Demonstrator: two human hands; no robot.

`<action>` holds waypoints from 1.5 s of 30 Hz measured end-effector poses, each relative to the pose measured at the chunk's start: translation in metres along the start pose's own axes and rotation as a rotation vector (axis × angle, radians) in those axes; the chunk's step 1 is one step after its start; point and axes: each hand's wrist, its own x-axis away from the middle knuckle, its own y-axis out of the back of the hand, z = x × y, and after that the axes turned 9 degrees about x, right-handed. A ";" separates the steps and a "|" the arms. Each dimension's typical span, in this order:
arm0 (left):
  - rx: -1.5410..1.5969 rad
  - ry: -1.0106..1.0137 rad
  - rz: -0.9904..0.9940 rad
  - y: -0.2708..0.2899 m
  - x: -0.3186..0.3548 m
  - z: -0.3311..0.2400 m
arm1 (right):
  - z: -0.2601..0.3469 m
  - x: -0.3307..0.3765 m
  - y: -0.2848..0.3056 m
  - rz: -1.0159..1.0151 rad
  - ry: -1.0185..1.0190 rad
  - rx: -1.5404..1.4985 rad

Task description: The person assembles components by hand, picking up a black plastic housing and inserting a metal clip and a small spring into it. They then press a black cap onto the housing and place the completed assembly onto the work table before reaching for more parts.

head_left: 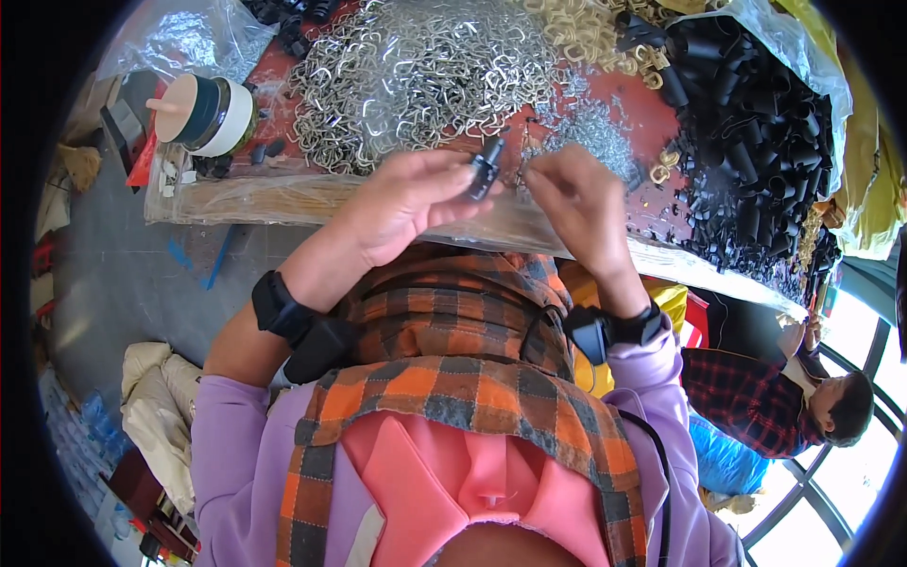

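My left hand (416, 198) grips a small black block-shaped part (484, 172) between thumb and fingers, above the near edge of the table. A narrower black piece sticks up from the part's far end. My right hand (584, 200) is just to its right, apart from it, with thumb and forefinger pinched together. Whatever those fingertips hold, if anything, is too small to make out. Beyond them lies a heap of tiny silvery pieces (595, 132). A large pile of bent, U-shaped silver metal shackles (425, 76) spreads behind my left hand.
Black curved sleeves (746, 142) are heaped at the right, with brass-coloured pieces (586, 33) at the back. A round container (227, 118) stands at the left. Clear plastic sheeting covers the wooden table edge (255, 197). Another person (765, 397) is at the right.
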 end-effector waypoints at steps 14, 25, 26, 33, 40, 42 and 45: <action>0.138 -0.118 -0.092 0.015 0.006 -0.005 | -0.012 -0.025 -0.045 0.173 0.219 0.654; 0.203 -0.130 0.017 0.002 -0.002 0.008 | 0.016 -0.009 -0.021 0.134 0.214 0.318; 0.191 -0.120 0.006 -0.001 -0.003 0.007 | 0.016 -0.007 -0.019 0.220 0.111 0.333; 0.161 -0.104 0.058 -0.009 -0.007 0.011 | -0.001 0.006 -0.012 0.182 -0.097 -0.261; 0.178 -0.113 0.151 -0.018 -0.012 0.015 | -0.007 0.017 0.000 0.187 -0.397 -0.886; 0.147 -0.110 0.170 -0.020 -0.016 0.016 | -0.009 0.019 0.003 0.184 -0.455 -0.953; 0.102 -0.100 0.197 -0.025 -0.021 0.021 | -0.014 0.026 0.009 0.141 -0.483 -0.987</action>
